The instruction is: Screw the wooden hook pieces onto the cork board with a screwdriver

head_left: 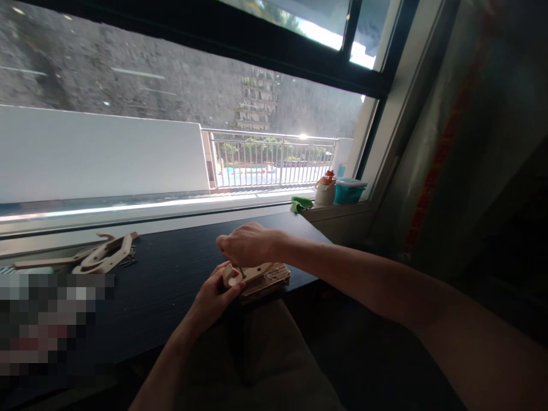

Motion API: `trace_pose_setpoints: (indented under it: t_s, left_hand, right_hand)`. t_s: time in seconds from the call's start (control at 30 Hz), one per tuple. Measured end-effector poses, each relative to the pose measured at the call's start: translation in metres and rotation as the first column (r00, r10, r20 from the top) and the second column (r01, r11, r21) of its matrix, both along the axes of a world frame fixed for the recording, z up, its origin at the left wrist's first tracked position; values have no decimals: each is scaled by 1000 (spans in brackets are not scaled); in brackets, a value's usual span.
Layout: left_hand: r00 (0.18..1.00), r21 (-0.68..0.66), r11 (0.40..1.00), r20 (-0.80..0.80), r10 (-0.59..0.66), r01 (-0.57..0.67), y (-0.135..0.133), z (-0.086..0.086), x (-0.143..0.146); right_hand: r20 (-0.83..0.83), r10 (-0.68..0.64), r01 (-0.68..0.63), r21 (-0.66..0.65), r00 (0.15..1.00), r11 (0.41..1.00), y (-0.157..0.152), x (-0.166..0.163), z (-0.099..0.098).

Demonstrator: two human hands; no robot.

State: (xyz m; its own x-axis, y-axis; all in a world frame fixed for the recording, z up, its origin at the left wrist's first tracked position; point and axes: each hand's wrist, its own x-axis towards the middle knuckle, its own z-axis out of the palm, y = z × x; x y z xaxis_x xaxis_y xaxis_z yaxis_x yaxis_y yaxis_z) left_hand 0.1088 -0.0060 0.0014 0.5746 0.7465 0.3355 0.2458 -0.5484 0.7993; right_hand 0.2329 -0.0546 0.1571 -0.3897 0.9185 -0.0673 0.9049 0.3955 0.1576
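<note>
A small wooden assembly of flat cut plywood pieces lies at the near edge of a dark table. My left hand grips its left end, fingers curled round the rounded piece. My right hand hovers above it, fingers pinched on a thin dark tool or pin that points down onto the wood. Both forearms reach in from the lower right.
More plywood parts and small screws lie at the table's back left. On the window sill stand a green cloth, a white jar and a teal box. A blurred patch covers the lower left.
</note>
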Motion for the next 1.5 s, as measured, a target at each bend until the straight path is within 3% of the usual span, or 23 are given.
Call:
trace_pose_setpoints:
  t_s: [0.2, 0.33, 0.47, 0.63, 0.8, 0.93, 1.03, 1.13, 1.27, 1.33, 1.5]
  left_hand:
    - [1000, 1, 1000, 6, 12, -12, -1, 2, 0]
    - [1000, 15, 999, 0, 29, -29, -2, 3, 0]
    - [1000, 17, 1000, 1, 25, -25, -3, 3, -1]
    - [1000, -11, 1000, 12, 12, -12, -2, 0, -1]
    - [999, -22, 1000, 35, 1, 0, -2, 0, 1]
    - [1000, 0, 1000, 27, -5, 5, -2, 1, 0]
    - [1000, 15, 1000, 21, 5, -5, -1, 2, -1]
    - [1000, 22, 1000, 22, 20, -20, -1, 1, -1]
    - [1000, 7, 1000, 18, 21, -21, -3, 1, -1]
    - [1000, -4, 1000, 20, 14, -14, -3, 1, -1]
    - [1000, -5, 1000, 30, 6, -6, -3, 2, 1]
  right_hand:
    - [-96, -222, 231, 106, 970, 967, 3, -4, -15]
    - [-46, -179, 182, 69, 983, 981, 1, -7, 1]
    - [68, -24, 22, 26, 997, 999, -3, -6, 15]
    - [57, 74, -78, 70, 996, 994, -1, 1, 2]
    - [-50, -144, 150, 149, 988, 977, 4, 6, -13]
    - [-43, -221, 224, 103, 974, 969, 4, 11, -6]
    - [-22, -172, 172, 24, 985, 985, -1, 15, 7]
    - [-6, -42, 42, -66, 999, 997, -5, 16, 17]
    - [-24, 51, -53, -70, 998, 996, -1, 15, 11]
    - [-65, 22, -23, -9, 998, 1000, 2, 15, 0]
    - [-139, -205, 219, 96, 969, 971, 3, 12, -16]
